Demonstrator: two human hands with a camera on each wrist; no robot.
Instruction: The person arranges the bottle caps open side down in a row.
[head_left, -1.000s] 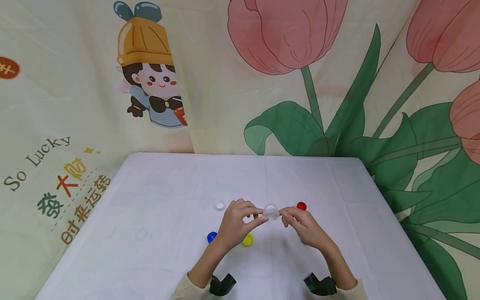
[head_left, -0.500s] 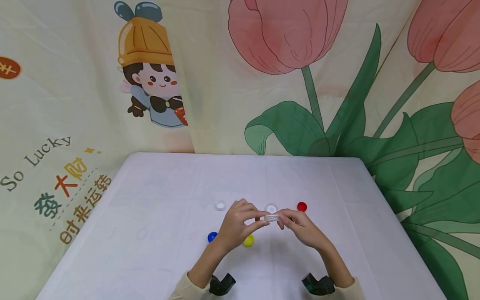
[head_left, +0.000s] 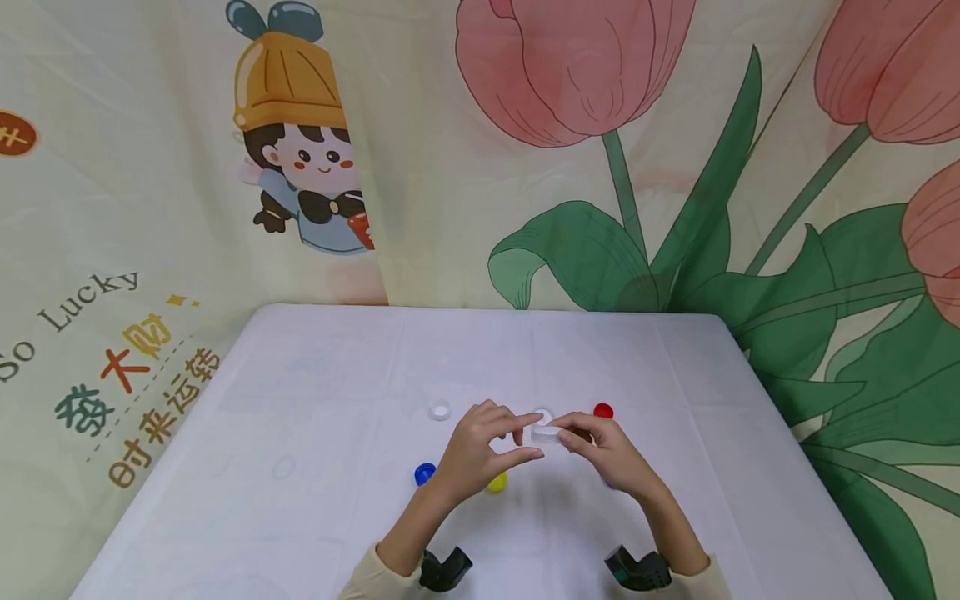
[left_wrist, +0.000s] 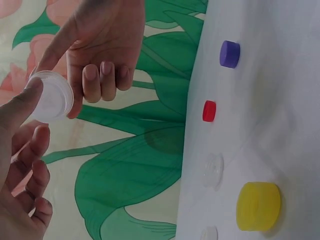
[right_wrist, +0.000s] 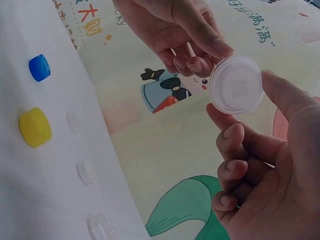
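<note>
Above the table, my right hand [head_left: 618, 458] pinches a round clear plastic lid [head_left: 545, 433] between thumb and index finger. In the right wrist view the lid [right_wrist: 237, 85] faces the camera, with faint raised marks at its centre. My left hand [head_left: 474, 442] has its thumb and index finger spread on the lid's left side, with a gap to it in the head view. The left thumb [left_wrist: 31, 95] overlaps the lid's edge in the left wrist view. Behind the held lid, another clear lid [head_left: 543, 413] lies on the table, partly hidden.
On the white table [head_left: 337, 375] lie a blue cap [head_left: 425, 473], a yellow cap [head_left: 497, 482], a red cap [head_left: 603, 410] and a clear lid [head_left: 440, 410]. A purple cap [left_wrist: 230, 54] shows in the left wrist view. A printed cloth [head_left: 427, 167] hangs behind the table.
The lid has turned from face-up through edge-on. My left thumb and index finger have spread apart from it, while my right hand has come further over it and pinches it.
</note>
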